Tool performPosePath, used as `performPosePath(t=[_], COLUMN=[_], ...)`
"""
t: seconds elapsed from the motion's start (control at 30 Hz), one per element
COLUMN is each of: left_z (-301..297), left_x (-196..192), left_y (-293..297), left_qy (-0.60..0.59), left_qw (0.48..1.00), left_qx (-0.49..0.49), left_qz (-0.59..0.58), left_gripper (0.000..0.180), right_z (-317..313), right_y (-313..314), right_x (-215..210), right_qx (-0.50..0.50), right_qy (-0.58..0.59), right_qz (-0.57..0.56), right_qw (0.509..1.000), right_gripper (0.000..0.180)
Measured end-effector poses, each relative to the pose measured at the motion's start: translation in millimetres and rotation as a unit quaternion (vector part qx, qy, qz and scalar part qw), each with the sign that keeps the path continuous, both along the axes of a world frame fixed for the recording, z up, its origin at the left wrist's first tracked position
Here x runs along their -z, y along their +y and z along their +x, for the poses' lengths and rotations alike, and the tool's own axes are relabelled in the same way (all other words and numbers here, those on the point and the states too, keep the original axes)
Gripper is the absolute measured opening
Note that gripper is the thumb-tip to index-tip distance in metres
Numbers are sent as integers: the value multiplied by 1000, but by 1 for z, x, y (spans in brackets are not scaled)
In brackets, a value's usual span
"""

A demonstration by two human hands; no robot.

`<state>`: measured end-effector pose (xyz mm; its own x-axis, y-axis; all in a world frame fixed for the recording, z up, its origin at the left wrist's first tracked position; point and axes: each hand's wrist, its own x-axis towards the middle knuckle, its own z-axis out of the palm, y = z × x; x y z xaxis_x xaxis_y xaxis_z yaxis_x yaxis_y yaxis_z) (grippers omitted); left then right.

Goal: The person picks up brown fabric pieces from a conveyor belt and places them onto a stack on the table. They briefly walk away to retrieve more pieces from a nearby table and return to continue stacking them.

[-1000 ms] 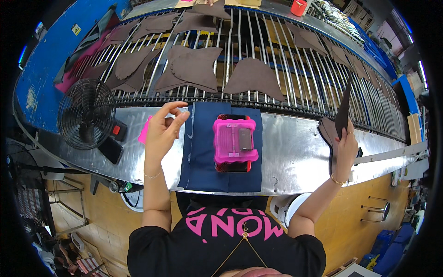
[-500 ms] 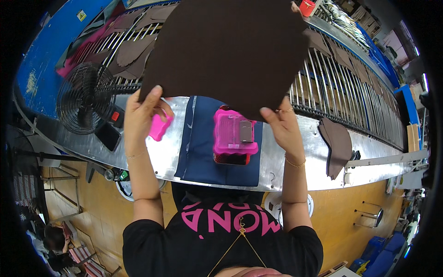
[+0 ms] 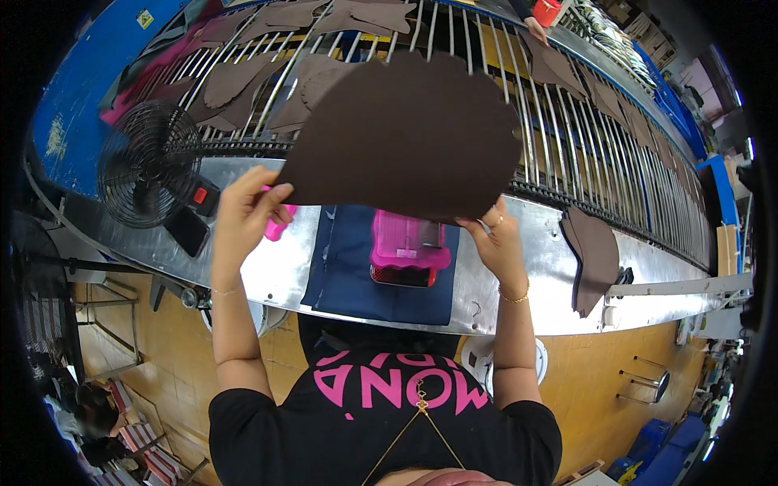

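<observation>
One dark brown cut panel (image 3: 405, 138) hangs raised over the counter (image 3: 527, 304), its scalloped far edge overlapping the view of the metal bars (image 3: 559, 142). The left hand (image 3: 250, 206) has its near left corner in a closed pinch, thumb uppermost; the right hand (image 3: 496, 239) pinches the near right corner just as closely, though some fingertips are hidden by the material. Each grip holds nothing else. Taking the two corners probably keeps the limp-looking sheet spread, with most of its face left uncovered.

Below the near edge, partly covered by the panel, a pink-topped box (image 3: 409, 253) rests on navy cloth (image 3: 348, 287), which perhaps pads it from the metal. A small pink piece (image 3: 275, 229) shows just behind the left hand. Beyond the right hand, a stack of brown pieces (image 3: 592, 263) lies near the counter's edge, likely for easy reach. A fan (image 3: 150, 166) and dark phone-like slab (image 3: 188, 232) sit leftward. More brown pieces (image 3: 239, 85) lie spread across the bars, seemingly to limit overlap.
</observation>
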<state>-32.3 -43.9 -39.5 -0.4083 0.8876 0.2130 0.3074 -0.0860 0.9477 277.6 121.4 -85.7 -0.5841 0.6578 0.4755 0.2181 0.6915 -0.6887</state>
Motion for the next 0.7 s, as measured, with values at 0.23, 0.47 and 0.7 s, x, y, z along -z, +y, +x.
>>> performPosePath(t=[0.23, 0.47, 0.7], left_z=[44, 108, 163], left_x=[19, 9, -2], left_y=[55, 101, 159], left_qy=[241, 367, 421], left_qw=[963, 895, 848], left_qx=[111, 240, 258], left_qz=[-49, 84, 192], left_gripper=[8, 13, 4], right_z=[78, 177, 240], right_y=[-5, -24, -25], right_x=[52, 60, 7], right_qx=[129, 255, 323], right_qy=[6, 43, 8], right_qz=[-107, -151, -158], right_qw=[986, 954, 933], right_gripper=[5, 11, 18])
